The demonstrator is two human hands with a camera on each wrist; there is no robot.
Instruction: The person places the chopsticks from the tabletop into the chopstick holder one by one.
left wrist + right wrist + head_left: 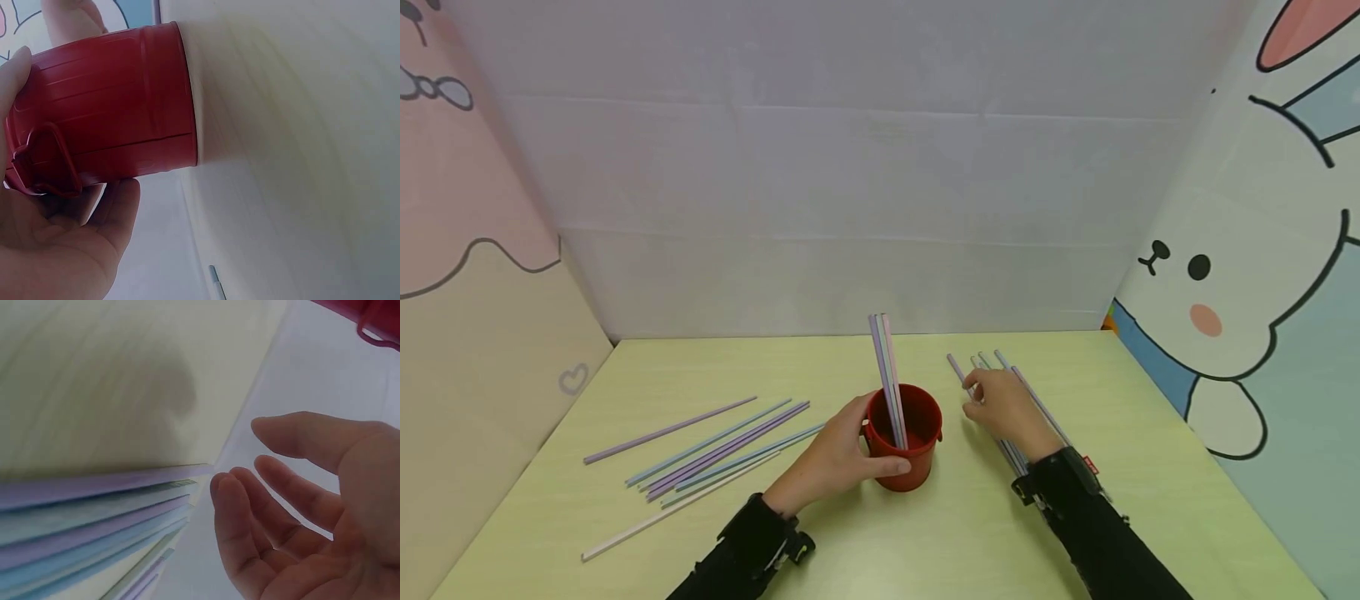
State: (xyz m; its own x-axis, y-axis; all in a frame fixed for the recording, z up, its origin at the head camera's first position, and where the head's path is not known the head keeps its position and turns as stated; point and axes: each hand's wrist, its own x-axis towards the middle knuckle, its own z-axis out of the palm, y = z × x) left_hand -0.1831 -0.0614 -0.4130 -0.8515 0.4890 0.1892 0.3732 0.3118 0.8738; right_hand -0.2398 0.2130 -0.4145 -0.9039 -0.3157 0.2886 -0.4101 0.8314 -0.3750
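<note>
My left hand (842, 450) grips a small red metal bucket (917, 479) that stands on the table, its thumb across the near side and its fingers round the left. In the left wrist view the wall of the bucket (112, 106) shows between thumb and fingers. Several thin pastel straw-like sticks (887, 375), purple and pink among them, lean upright inside it. To the right, my right hand (1006, 408) hovers over a bundle of similar sticks (1011, 454), partly hidden beneath it. The right wrist view shows its fingers loosely bent, apart from the thumb, beside the stick ends (181, 487), holding nothing.
More pastel sticks (730, 450) lie spread on the left side of the pale yellow table (880, 558), mostly slanting the same way. A plain white wall (880, 183) rises behind the table, and panels with cartoon drawings (1240, 275) flank it.
</note>
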